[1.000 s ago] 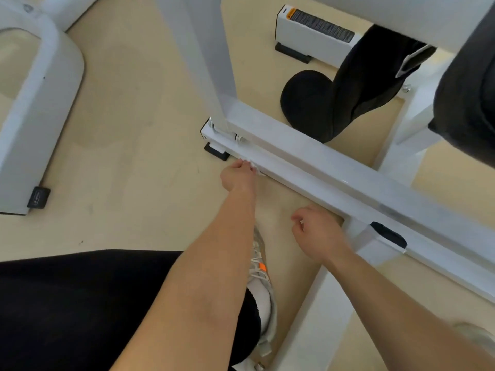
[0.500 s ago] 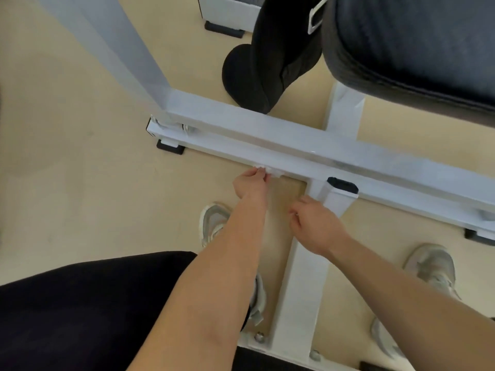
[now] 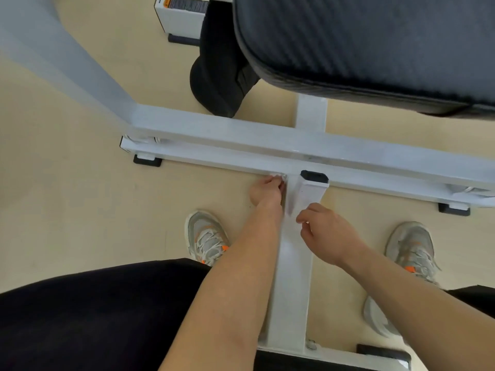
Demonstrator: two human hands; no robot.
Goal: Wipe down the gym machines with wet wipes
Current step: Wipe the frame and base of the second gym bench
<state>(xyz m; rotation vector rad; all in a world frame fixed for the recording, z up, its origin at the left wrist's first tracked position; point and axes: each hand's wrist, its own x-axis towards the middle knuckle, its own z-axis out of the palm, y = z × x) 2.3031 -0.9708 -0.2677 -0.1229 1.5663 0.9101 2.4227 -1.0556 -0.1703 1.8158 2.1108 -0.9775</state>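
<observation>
Nearest, at 7 o'clock in the view, a thigh in smooth black fabric [image 3: 93, 317] filled the lower corner. Two grey mesh trainers with white laces and orange flecks stood on the pale beige floor [image 3: 67, 210], the left trainer [image 3: 206, 236] at 9 o'clock of the centre beam [image 3: 292, 285] and the right trainer [image 3: 412, 247] at 3 o'clock of it. That beam was a white painted square steel tube running toward 12 o'clock and closed by a black plastic end cap [image 3: 314, 177].

The right hand [image 3: 326, 234] hovered over the beam with its fingers loosely curled and nothing in them; whether they touched the metal could not be told. The left hand [image 3: 266, 192], at 9 o'clock of the cap, pinched a crumpled white wet wipe [image 3: 278, 177] against the near edge of the white cross rail [image 3: 241, 145], right in the corner where rail and beam met.

Black rubber feet [image 3: 147, 160] sat under the rail's ends. Beyond, at 1 o'clock, hung a thick rounded pad [image 3: 375, 49] of black weave-textured vinyl, with a soft black bundle [image 3: 219, 76] at its 9 o'clock. Farthest, at 11 o'clock, a white box [image 3: 176, 22] carried a dark label with an orange patch, its print too small to read.
</observation>
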